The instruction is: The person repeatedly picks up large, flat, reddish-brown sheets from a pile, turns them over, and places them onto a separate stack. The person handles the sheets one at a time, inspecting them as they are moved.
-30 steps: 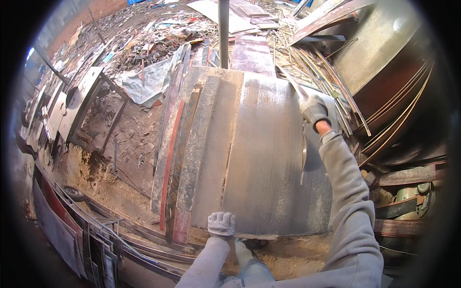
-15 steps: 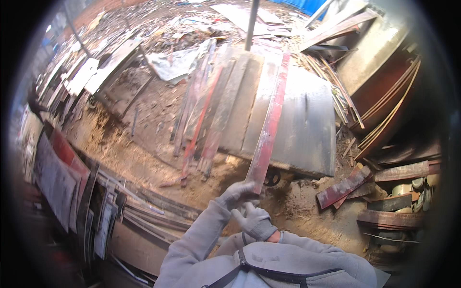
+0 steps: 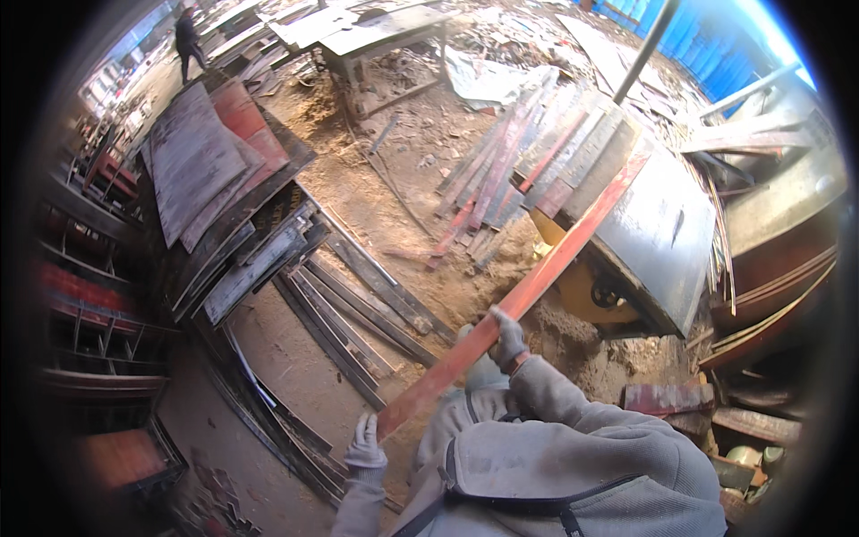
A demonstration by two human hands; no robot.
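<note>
A long reddish wooden plank (image 3: 543, 271) runs from low in front of me up to the far right. My left hand (image 3: 365, 444), in a grey glove, is closed on its near end. Further along, my right hand (image 3: 509, 338), also gloved, grips the plank's right side. The plank's far end lies over the edge of a grey metal-topped bench (image 3: 667, 228), which has a black round wheel (image 3: 608, 291) under its top. Beside the plank's far part, several worn boards (image 3: 510, 170) lie together, some with red paint.
At the left, a stack of large panels (image 3: 201, 161) leans above long strips of wood (image 3: 344, 327). More boards and short offcuts (image 3: 667, 398) lie at the right. Sawdust and dirt cover the ground (image 3: 420, 215). A person (image 3: 187, 43) stands far left, and a pole (image 3: 646, 52) rises behind the bench.
The plank's near end has swung left and come closer to me. My hands, formerly together at that end, are now apart along it. The view has turned left.
</note>
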